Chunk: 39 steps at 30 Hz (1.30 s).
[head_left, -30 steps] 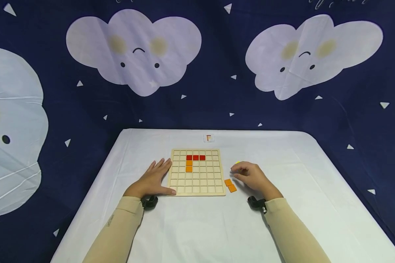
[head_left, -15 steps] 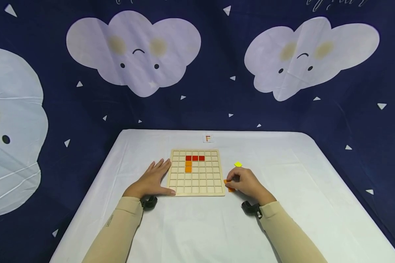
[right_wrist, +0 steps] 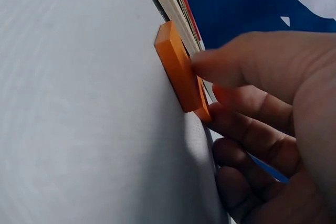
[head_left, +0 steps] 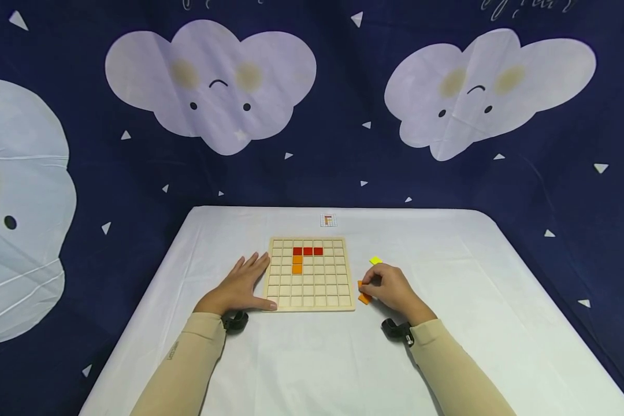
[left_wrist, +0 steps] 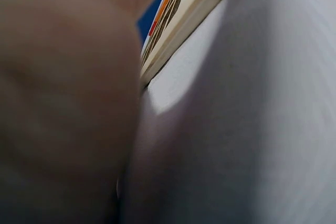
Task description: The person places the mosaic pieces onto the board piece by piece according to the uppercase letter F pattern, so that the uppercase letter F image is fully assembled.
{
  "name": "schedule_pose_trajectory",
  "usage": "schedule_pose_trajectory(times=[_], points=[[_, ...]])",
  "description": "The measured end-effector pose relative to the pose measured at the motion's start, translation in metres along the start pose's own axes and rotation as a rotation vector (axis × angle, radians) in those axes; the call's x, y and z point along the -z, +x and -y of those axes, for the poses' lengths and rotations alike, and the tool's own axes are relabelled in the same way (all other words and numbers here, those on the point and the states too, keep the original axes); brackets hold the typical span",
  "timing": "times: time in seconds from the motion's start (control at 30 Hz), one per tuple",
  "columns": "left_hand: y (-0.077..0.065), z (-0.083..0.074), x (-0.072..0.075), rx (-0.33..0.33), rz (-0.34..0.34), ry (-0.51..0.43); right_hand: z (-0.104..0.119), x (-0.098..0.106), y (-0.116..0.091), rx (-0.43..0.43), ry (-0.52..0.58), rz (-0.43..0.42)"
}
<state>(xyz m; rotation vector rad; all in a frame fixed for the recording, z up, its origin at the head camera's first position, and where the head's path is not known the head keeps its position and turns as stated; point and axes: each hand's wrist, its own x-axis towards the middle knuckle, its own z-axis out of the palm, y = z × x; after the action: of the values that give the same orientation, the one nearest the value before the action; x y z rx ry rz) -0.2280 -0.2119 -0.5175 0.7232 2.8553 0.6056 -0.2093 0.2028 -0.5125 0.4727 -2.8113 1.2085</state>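
A square wooden grid board lies on the table. Three red tiles form a row in its upper cells, and two orange tiles run down below the leftmost red one. My left hand rests flat with spread fingers against the board's left edge. Right of the board, my right hand pinches an orange tile between thumb and fingers, low at the table. A second orange tile lies just in front of it. The fingertips partly hide both in the head view.
A yellow tile lies just beyond the right hand. Behind the board sits a small printed pattern card. White cloth covers the table, and a dark blue cloud-print curtain hangs behind it.
My right hand has come down toward me from near the yellow tile onto the orange tiles. These have shifted slightly right, away from the board. The left hand stays put.
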Motion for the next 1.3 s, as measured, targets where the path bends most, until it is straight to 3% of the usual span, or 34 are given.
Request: schedule_pose_trajectory(times=[0.2, 0.53, 0.9, 1.3], points=[[-0.0002, -0.0006, 0.0, 0.0, 0.003, 0.009, -0.0019, 0.0008, 0.0011, 0.035, -0.005, 0.028], [-0.0017, -0.004, 0.004, 0.021, 0.015, 0.014, 0.0015, 0.0011, 0.0013, -0.055, -0.001, 0.032], [-0.0015, -0.0038, 0.0016, 0.006, 0.006, 0.001, -0.0015, -0.0006, -0.0003, 0.061, -0.027, 0.003], [-0.0004, -0.0019, 0.0015, 0.004, 0.008, -0.002, -0.0011, -0.0008, 0.0032, 0.071, -0.005, -0.017]])
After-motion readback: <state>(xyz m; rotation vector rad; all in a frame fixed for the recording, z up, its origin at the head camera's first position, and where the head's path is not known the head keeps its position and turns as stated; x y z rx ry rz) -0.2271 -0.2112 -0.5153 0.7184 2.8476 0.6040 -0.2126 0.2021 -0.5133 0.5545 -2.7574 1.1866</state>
